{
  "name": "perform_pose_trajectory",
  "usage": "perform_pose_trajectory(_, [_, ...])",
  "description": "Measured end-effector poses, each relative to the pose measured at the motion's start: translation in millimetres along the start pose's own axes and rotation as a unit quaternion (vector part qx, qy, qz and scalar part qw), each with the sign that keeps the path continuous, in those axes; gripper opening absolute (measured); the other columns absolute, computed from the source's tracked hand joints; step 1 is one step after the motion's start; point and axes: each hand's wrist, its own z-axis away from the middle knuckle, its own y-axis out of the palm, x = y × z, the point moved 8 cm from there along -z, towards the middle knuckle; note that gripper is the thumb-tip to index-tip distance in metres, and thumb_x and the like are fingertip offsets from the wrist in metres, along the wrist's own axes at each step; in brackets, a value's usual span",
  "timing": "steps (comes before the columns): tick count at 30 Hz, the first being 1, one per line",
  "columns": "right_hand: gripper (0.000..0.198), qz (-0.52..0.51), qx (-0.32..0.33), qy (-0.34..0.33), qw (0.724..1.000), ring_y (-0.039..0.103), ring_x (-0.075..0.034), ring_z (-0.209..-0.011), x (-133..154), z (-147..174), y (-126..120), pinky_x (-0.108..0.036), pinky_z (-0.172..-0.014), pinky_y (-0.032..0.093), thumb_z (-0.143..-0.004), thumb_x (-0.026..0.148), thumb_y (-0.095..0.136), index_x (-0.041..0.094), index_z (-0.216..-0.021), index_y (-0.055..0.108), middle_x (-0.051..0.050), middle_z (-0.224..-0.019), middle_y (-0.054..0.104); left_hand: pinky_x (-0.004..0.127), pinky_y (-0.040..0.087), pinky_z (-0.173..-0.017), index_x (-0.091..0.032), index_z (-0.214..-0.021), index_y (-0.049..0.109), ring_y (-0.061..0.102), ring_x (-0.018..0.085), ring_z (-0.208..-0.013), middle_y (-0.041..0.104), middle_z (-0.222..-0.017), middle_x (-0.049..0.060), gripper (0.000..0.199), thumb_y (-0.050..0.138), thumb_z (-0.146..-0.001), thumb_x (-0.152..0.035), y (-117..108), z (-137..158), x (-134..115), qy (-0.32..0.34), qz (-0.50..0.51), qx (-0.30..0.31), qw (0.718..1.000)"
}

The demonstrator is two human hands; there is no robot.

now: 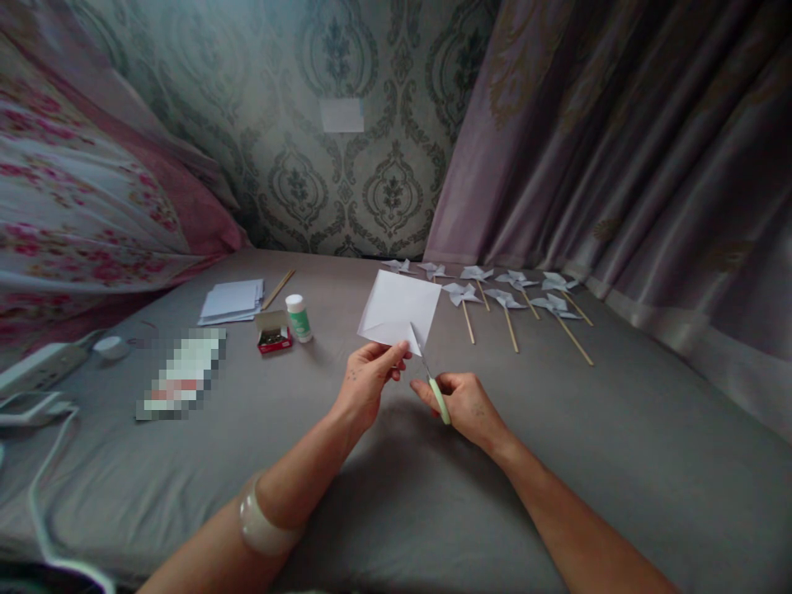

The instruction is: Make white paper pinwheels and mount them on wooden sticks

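Observation:
Between thumb and fingers, my left hand (pixel 373 375) pinches the lower edge of a square sheet of white paper (pixel 405 304), which is held up above the bed. My right hand (pixel 467 404) grips a pair of scissors (pixel 440 401) by the pale green handles. The scissor blades point up and to the left, lying at the paper's lower right corner, with one blade seen over the sheet. Part of the handles is hidden by my right fingers.
Several paper pinwheels (pixel 507 301) on wooden sticks lie at the back right. Toward the left are a stack of white paper (pixel 232 301), wooden sticks (pixel 278 290), a red box of small metal pieces (pixel 274 338), a glue bottle (pixel 299 320) and a power strip (pixel 40 369) with cables.

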Motion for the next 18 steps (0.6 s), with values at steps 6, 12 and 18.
perform_pose_trajectory(6, [0.049,0.002,0.004,0.004,1.000,0.038,-0.008,-0.043,-2.5,-0.6,0.9,-0.023,-0.043,0.027,-0.064,0.059,0.067,0.018,-0.046,0.048,0.003,-0.043,0.045,0.022,0.035,-0.049,-0.011,-0.062,0.066,0.048,0.007,-0.053,0.064,-0.065,0.003,0.029,0.082,-0.056,-0.034,-0.1,0.0,0.1,-0.005,0.003,-0.002,1.000])
perform_pose_trajectory(12, [0.047,-0.004,0.019,0.002,1.000,0.037,-0.008,-0.045,0.1,1.7,2.9,-0.022,-0.044,0.028,-0.065,0.056,0.067,0.018,-0.047,0.048,0.003,-0.045,0.046,0.021,0.035,-0.049,-0.011,-0.064,0.067,0.049,0.007,-0.054,0.064,-0.066,0.003,0.029,0.083,-0.056,-0.034,-0.6,-0.5,0.2,-0.005,0.007,-0.004,1.000])
perform_pose_trajectory(18, [0.046,-0.010,0.022,0.000,1.000,0.040,-0.008,-0.043,1.8,1.9,1.9,-0.022,-0.044,0.031,-0.065,0.056,0.067,0.018,-0.046,0.049,0.002,-0.044,0.048,0.021,0.035,-0.049,-0.011,-0.064,0.067,0.049,0.007,-0.053,0.064,-0.066,0.004,0.029,0.083,-0.057,-0.034,-1.8,-0.8,-0.3,-0.002,0.007,-0.008,1.000])
